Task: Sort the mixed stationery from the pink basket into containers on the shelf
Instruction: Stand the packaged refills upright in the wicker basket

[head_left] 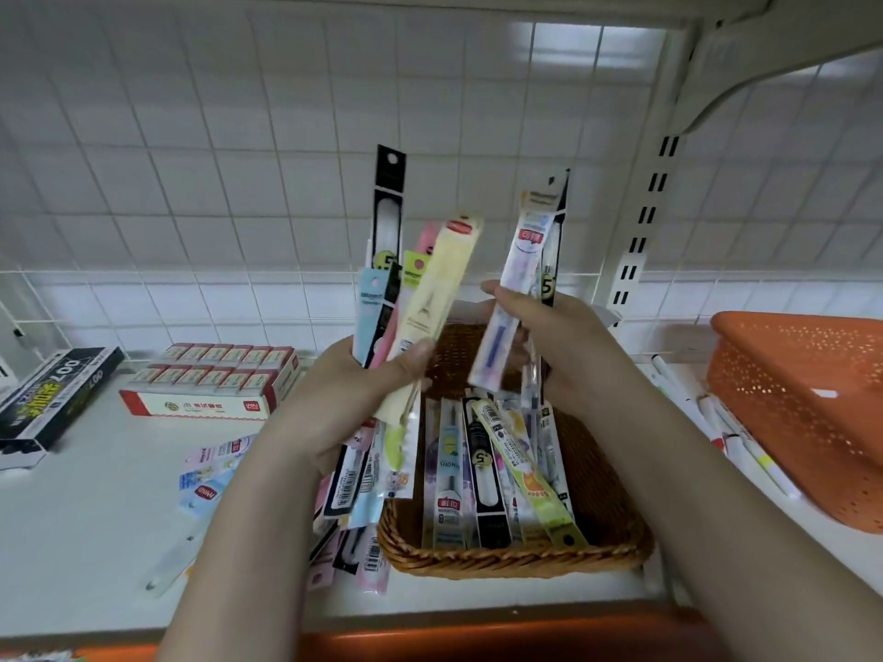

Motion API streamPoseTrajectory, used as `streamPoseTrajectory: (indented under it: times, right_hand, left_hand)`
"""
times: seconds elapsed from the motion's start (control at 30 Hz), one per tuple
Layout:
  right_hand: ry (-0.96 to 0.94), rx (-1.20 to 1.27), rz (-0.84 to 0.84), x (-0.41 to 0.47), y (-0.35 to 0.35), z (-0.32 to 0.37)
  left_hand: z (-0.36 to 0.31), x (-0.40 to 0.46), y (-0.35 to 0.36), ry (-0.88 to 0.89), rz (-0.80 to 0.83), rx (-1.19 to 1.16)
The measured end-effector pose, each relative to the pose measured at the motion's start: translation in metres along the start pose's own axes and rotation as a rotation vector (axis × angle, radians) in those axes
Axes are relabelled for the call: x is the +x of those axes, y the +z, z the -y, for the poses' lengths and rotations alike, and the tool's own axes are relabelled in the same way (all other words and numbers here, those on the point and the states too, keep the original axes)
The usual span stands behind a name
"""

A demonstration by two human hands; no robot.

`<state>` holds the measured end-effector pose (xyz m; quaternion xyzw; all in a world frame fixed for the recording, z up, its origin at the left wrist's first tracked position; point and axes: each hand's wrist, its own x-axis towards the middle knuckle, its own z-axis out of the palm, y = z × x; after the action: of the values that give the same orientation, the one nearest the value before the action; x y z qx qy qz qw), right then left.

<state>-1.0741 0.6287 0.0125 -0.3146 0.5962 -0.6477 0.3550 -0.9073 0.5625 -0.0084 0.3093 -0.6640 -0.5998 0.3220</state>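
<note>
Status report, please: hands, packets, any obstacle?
Left hand grips fanned pen packets. Right hand holds two more packets. Wicker basket below, part filled. No obstacle seen.

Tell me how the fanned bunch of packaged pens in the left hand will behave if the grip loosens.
The bunch of packaged pens looks light. The sleeves look glossy, so they would probably slide past each other and splay out of the left hand. Each is long, thin and held near its lower end, so the tops would likely tip outward and drop toward the wicker basket.
</note>
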Motion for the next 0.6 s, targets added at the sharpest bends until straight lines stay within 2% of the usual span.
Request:
streamPoseTrajectory:
  times: [0.1, 0.17, 0.23, 0.3, 0.37, 0.5, 0.6]
  right_hand:
    - [0.066, 0.04, 0.001, 0.0, -0.002, -0.001]
    - [0.084, 0.167, 0.1, -0.005, 0.005, -0.004]
    - [0.023, 0.109, 0.168, -0.009, 0.014, -0.01]
    - [-0.061, 0.027, 0.15, -0.008, 0.015, -0.015]
    - [-0.032, 0.043, 0.123, -0.005, 0.011, -0.015]
    - [-0.007, -0.065, 0.09, 0.001, 0.001, -0.016]
    - [-0.041, -0.057, 0.03, 0.003, -0.006, -0.008]
  left_hand:
    - [0.001, 0.0, 0.002, -0.008, -0.023, -0.022]
    - [-0.002, -0.002, 0.006, 0.016, 0.018, -0.002]
    - [-0.003, -0.003, 0.012, 0.079, 0.076, 0.036]
    - [-0.006, -0.004, 0.016, 0.112, 0.124, 0.076]
    - [-0.005, -0.004, 0.015, 0.101, 0.121, 0.092]
    - [0.002, 0.004, 0.004, 0.002, 0.022, 0.067]
    - [0.001, 0.008, -0.003, -0.062, -0.029, 0.022]
